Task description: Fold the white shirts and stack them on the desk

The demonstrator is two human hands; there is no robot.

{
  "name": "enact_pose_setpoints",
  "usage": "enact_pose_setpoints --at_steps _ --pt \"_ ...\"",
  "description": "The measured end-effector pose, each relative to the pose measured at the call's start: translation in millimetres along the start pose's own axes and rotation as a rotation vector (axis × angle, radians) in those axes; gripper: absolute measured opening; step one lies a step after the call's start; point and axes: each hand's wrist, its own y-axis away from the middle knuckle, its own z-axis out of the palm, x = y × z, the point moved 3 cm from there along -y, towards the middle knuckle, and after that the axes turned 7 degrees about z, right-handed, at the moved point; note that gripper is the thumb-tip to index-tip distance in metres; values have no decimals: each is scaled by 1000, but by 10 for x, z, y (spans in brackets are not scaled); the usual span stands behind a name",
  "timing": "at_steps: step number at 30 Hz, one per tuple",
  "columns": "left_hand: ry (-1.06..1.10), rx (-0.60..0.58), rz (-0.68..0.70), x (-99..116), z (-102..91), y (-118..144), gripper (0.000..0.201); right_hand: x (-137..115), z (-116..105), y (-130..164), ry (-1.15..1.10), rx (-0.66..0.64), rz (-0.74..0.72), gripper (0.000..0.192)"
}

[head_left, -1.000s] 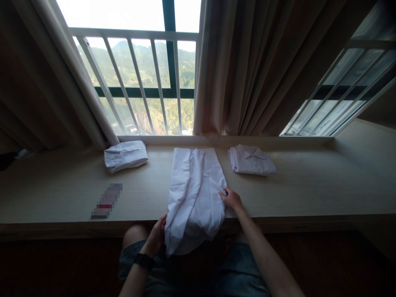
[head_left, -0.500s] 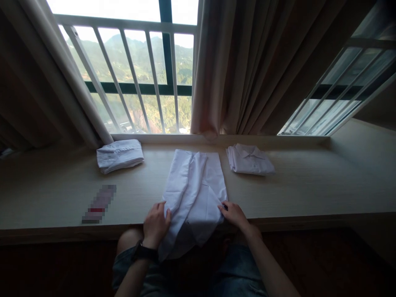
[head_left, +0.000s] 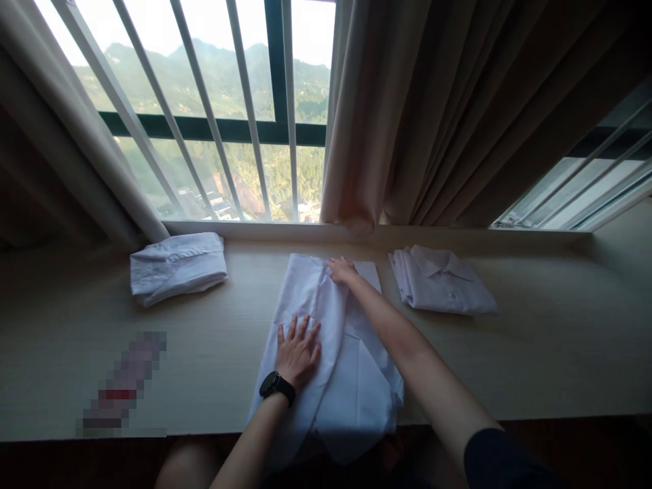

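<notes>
A white shirt lies partly folded lengthwise on the wooden ledge, its near end hanging a little over the front edge. My left hand, with a black watch on the wrist, rests flat with fingers spread on the shirt's left folded panel. My right hand reaches to the shirt's far end and presses on the cloth near the top edge. Whether its fingers pinch the fabric is not visible.
A folded white shirt lies at the back left, another folded white shirt at the back right. A blurred flat object lies at the front left. Beige curtains and a barred window stand behind the ledge.
Both hands moved from the shirt's near corners onto it. The left hand now lies flat on the left panel; the right reached to the far end. The view shifted closer and lower.
</notes>
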Motion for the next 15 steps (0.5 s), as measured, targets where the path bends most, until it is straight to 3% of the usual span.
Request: enact_pose_setpoints --at_steps 3,6,11,15 --pt "5 0 4 -9 -7 -13 54 -53 79 -440 53 -103 -42 29" --pt "13 -4 -1 -16 -15 -38 59 -63 103 -663 84 -121 -76 17" --pt "16 -7 -18 -19 -18 -51 61 -30 174 -670 103 -27 -119 23" --pt "-1 -5 -16 -3 -27 -57 60 39 332 -562 94 77 -68 37"
